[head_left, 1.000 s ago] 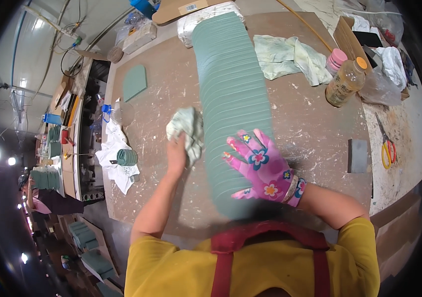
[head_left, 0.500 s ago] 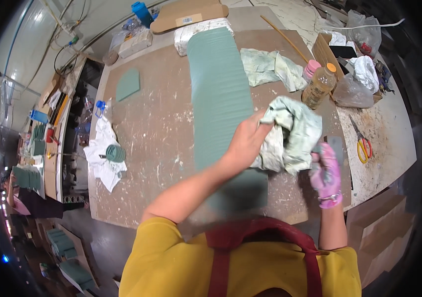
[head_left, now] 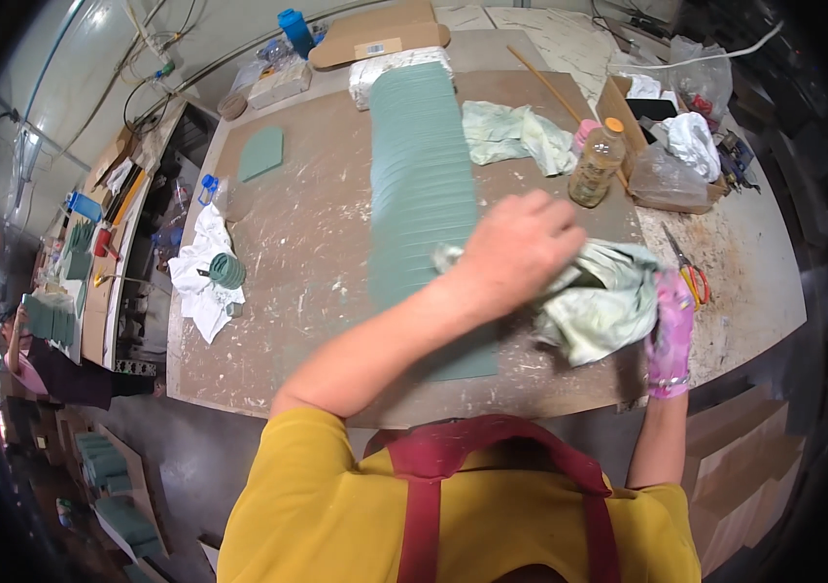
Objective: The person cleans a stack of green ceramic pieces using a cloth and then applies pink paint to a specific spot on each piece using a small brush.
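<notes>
A pale green-stained cloth (head_left: 601, 316) is bunched between my hands at the right of the board. My bare left hand (head_left: 521, 248) is closed on its left part, fingers curled; a small end of whitish cloth shows left of the wrist. At the cloth's right edge my right hand (head_left: 669, 335), in a stained pink glove, is closed on the fabric, its fingertips partly hidden. Under and beyond my left forearm runs a long row of thin green pieces (head_left: 419, 165), overlapping like fanned cards. Its far end leans on a white wrapped block (head_left: 361, 80).
A second stained cloth (head_left: 511, 131), a bottle with an orange cap (head_left: 596, 170) and scissors (head_left: 691, 272) lie to the right. One loose green piece (head_left: 261, 154) is far left, above a white cloth (head_left: 202, 282) with a green coil. Another person (head_left: 64, 364) stands far left.
The cloth has come down and right, from held up to low over the board. My left hand has turned knuckles-up over it; my right hand has shifted right.
</notes>
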Demonstrator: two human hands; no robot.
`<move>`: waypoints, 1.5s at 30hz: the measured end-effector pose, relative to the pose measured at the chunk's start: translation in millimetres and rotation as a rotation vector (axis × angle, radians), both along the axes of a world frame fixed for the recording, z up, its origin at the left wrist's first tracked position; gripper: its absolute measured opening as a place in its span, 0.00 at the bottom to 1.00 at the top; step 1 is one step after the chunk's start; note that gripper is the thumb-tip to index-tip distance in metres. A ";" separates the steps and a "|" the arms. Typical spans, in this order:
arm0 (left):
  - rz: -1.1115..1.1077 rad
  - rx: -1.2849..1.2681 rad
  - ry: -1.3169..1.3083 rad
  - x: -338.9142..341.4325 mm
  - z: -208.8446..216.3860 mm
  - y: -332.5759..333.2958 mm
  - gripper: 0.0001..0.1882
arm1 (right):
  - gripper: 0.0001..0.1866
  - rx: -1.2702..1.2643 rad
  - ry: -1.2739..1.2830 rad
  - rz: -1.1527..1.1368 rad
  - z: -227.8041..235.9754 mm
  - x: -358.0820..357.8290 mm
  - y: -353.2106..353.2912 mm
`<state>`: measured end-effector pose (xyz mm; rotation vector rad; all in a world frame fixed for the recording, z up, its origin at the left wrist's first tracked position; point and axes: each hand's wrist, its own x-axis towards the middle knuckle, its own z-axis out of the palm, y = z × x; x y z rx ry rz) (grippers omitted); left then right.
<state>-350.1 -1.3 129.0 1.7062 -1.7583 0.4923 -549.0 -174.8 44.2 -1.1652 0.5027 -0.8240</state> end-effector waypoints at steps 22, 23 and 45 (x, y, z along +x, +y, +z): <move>-0.053 -0.154 1.752 -34.6 -53.0 -73.0 0.18 | 0.39 0.187 -0.069 0.354 -5.9 -35.9 -53.3; -0.042 -0.082 1.762 -43.6 -52.6 -78.2 0.17 | 0.45 0.029 -0.066 0.385 -16.1 -25.3 -47.5; -0.009 0.040 1.265 55.8 -151.8 -232.2 0.43 | 0.27 0.816 -0.413 0.121 -52.3 -24.2 -73.4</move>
